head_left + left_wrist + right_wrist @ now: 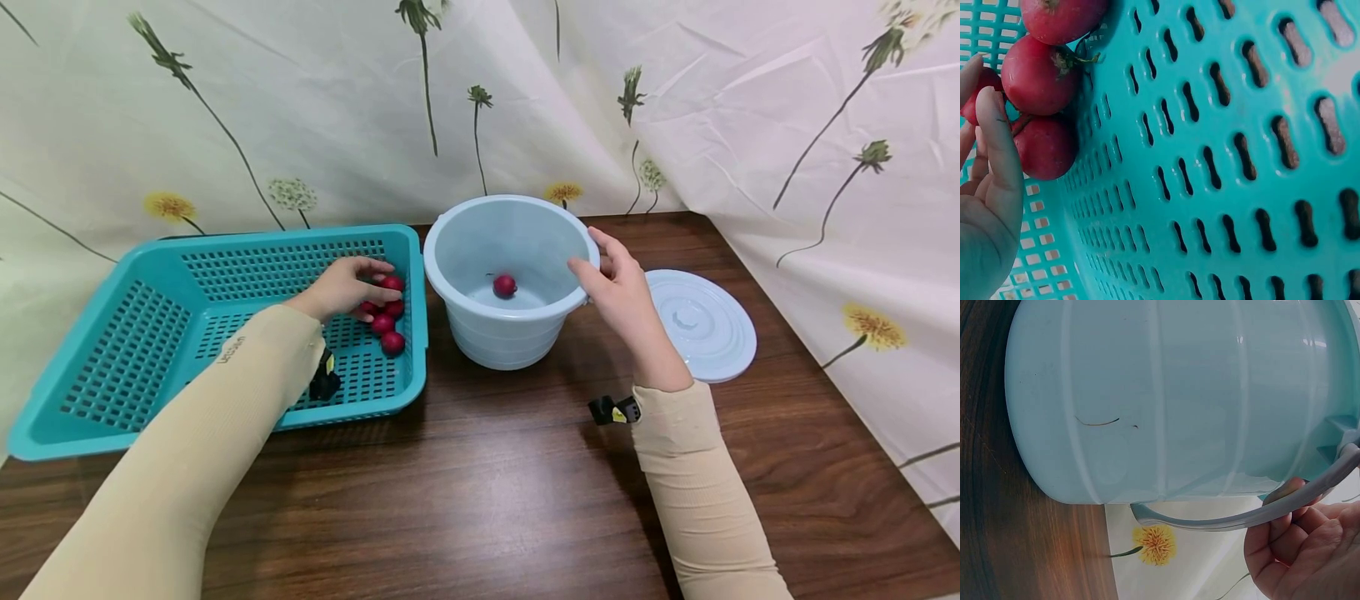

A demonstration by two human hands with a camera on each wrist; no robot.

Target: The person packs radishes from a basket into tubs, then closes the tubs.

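Note:
A teal slotted basket [417, 342] stands on the left with several red radishes [392, 342] gathered at its right end. My left hand [341, 287] reaches in among them, and in the left wrist view thumb and fingers pinch one small radish [984, 94]. To the right of the basket is a light blue bucket [501, 340], upright, with one radish [505, 287] on its floor. My right hand [622, 292] grips the bucket's right rim, thumb over the edge. The bucket's grey handle [1235, 519] hangs down beside those fingers in the right wrist view.
A round light blue lid [712, 329] lies flat on the brown wooden table [480, 500], right of the bucket. Close behind the basket and bucket hangs a white cloth [330, 100] with a dandelion print, which also runs along the right side.

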